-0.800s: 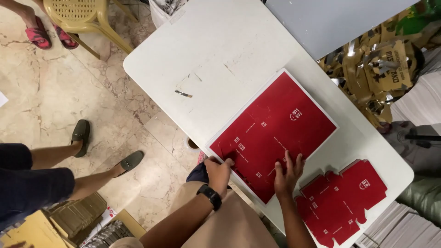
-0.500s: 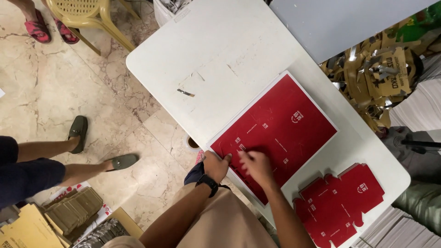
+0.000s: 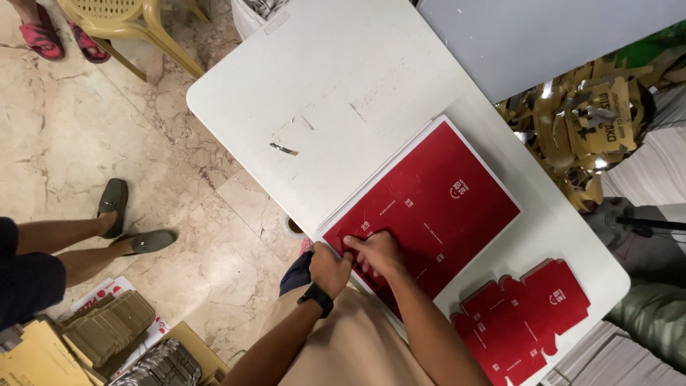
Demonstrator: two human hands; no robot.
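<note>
Both hands are working the near-left corner of the red printed sheet [image 3: 429, 207], which is lying on top of a white-edged stack on the white table [image 3: 321, 78]. The sheet's long axis is running diagonally, from that near-left corner up toward the far right. The left hand [image 3: 329, 268] is sitting right at the corner, fingers curled down on the edge of the stack; whether it is pinching the sheet or only pressing, I cannot tell. The right hand [image 3: 379, 251] is lying just beside it, touching it or nearly so, knuckles bent and fingertips pressing into the red surface near the die-cut lines, with nothing lifted clear. So nearly the whole sheet is stretching away from the fingers, far and to the right, and both hands are equally close to the corner.

Nearer and to the right, a pile of red cut-out box blanks [image 3: 525, 318] is lying on the table, apart from the sheet. A small strip of scrap [image 3: 284, 149] is resting on the bare table to the far left. Off the table on the right, gold-coloured cardboard offcuts [image 3: 586, 121] are heaped up. On the floor at left, another person's legs in dark flat shoes [image 3: 125, 225] are standing well apart, and a yellow plastic chair [image 3: 136, 21] is showing at the far edge.
</note>
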